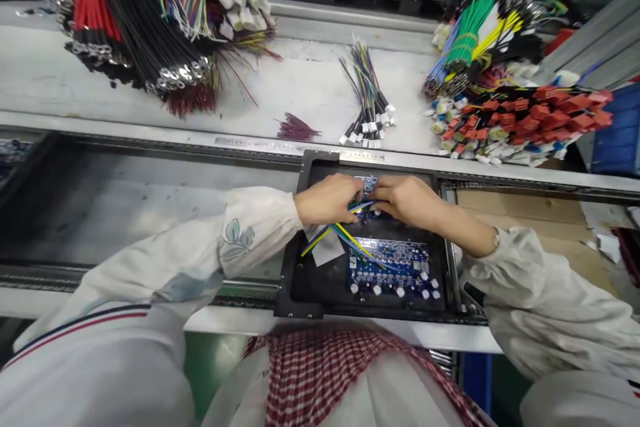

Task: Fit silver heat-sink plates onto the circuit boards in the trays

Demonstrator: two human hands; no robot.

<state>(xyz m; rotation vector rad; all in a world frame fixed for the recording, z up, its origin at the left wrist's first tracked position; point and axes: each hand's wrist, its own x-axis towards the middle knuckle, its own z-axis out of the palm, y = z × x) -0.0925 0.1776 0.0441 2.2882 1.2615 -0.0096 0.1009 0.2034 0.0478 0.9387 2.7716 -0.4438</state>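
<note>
My left hand (331, 199) and my right hand (409, 200) meet over the rear blue circuit board (369, 184), which they mostly cover. Both hands have curled, closed fingers around a few yellow, green and blue wires (345, 232). The wire ends run in between the fingertips, where the contact point is hidden. From there the loose lengths cross toward a front circuit board (390, 265), which carries several white round parts along its near edge. Both boards lie in a black tray (320, 290). Left of the front board is a white paper piece (327, 248) under the wires.
On the shelf beyond lie a small dark-red wire bundle (296, 128) and wires with white connectors (369, 103). Black cables with ring terminals (150, 27) hang at left. Red connectors (540, 113) pile up at right. Cardboard (520, 217) lies right of the tray, beside the rail.
</note>
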